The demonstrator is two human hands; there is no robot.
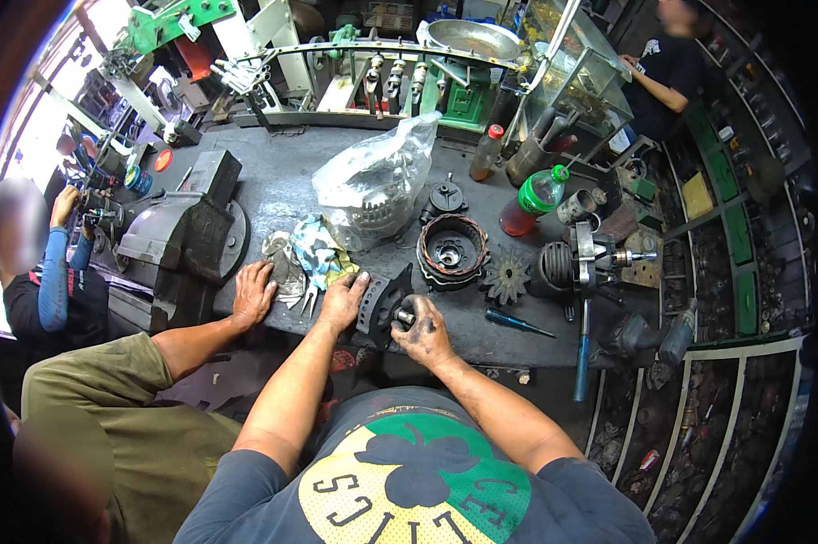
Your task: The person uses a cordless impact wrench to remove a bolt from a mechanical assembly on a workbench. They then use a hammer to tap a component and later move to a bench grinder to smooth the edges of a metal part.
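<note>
My left hand is closed on the left edge of a dark curved metal part with a row of holes, at the bench's front edge. Against its right side my right hand, blackened with grease, is closed around a small shiny metal cylinder. Whether the cylinder is part of the dark piece I cannot tell. Just beyond lie a round stator with copper windings, a finned rotor piece and a small black cover. A blue-handled screwdriver lies to the right.
A co-worker's hand rests flat by rags on the left. Behind stand a bench vise, a clear plastic bag with a metal part, a green-labelled bottle and a puller. Other people are at far left and upper right.
</note>
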